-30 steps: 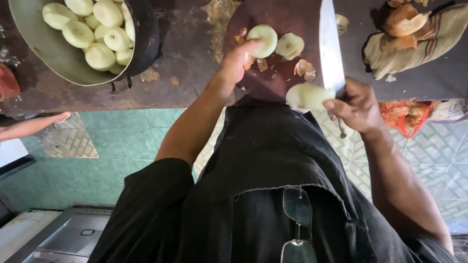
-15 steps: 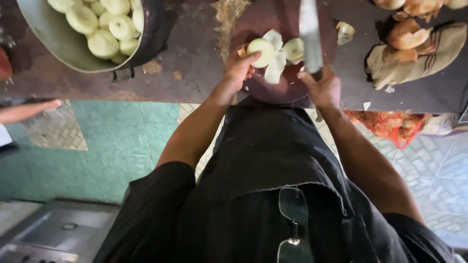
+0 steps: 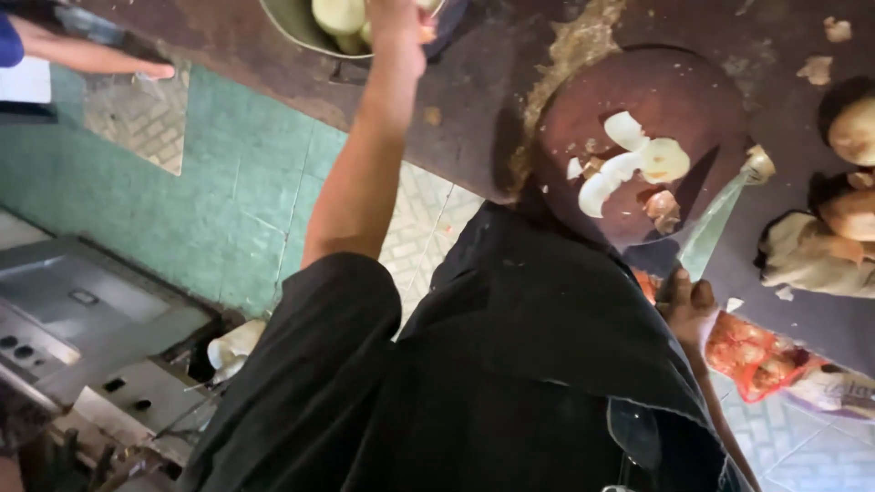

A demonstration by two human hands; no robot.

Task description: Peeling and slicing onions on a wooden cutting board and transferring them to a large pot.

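My left hand [image 3: 397, 32] is stretched out to the metal bowl [image 3: 296, 32] at the top edge, right by the pale peeled onions [image 3: 337, 14] inside; its fingers are partly cut off by the frame. My right hand [image 3: 688, 305] grips the handle of a big knife [image 3: 715, 228] at the counter's near edge, its blade slanting up beside the round dark cutting board [image 3: 665, 82]. Several pale onion pieces [image 3: 633, 159] and bits of skin lie on the board.
Brown unpeeled onions [image 3: 852, 128] and a crumpled cloth [image 3: 802, 264] sit at the right. A red mesh bag [image 3: 756, 355] hangs below the counter. Another person's hand [image 3: 137, 66] rests at the far left. A metal appliance [image 3: 82, 337] stands on the green tiled floor.
My left hand left the onion on the board and swung left up to the bowl. My right hand drew the knife back off the board toward the counter edge.
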